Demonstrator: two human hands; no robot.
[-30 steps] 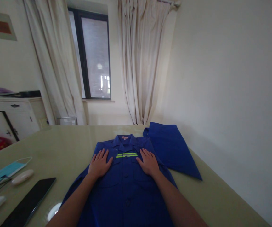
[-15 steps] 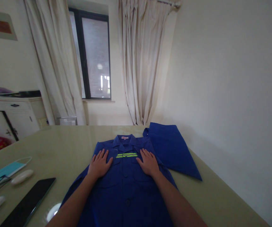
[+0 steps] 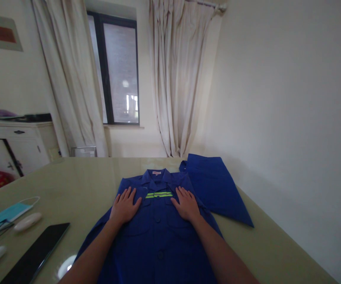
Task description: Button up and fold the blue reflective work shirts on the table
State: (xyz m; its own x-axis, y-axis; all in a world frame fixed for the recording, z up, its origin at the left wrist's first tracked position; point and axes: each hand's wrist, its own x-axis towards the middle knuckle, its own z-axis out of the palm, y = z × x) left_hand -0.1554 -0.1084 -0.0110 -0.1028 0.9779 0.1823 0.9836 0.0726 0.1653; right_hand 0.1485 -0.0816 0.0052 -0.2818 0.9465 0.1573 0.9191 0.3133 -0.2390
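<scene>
Left hand [image 3: 125,205] and right hand [image 3: 186,203], both palms down on the chest of the blue shirt [image 3: 160,240], fingers spread, nothing gripped! The shirt lies front-up on the bench [image 3: 81,181], dead centre, collar towards twelve, body running to six and out of sight below. To do this flattening well, I'd say, work lightly and evenly, both palms together, easing the cloth out towards nine and three. Nearest us, mind the lower front, partly hidden by the forearms; then keep the button line [image 3: 158,220] straight; then the yellow-green stripe [image 3: 158,195] level; and finally leave the collar [image 3: 156,179] uncreased.

Now the room! At seven to eight, tight by the left forearm [image 3: 96,252], a white round thing [image 3: 65,267], and beyond it the phone [image 3: 37,248]: a left elbow swinging wide could clip them. Round at nine, a pale oval gadget [image 3: 27,222] and the face mask [image 3: 7,216]. At two, the folded blue cloth [image 3: 214,187] sits right against the shirt's shoulder; overlapping or not, I can't tell. Past it, the bench edge meets the wall [image 3: 280,157], so little space there. Best running room? Ten to eleven, bare bench reaching the far edge!
</scene>
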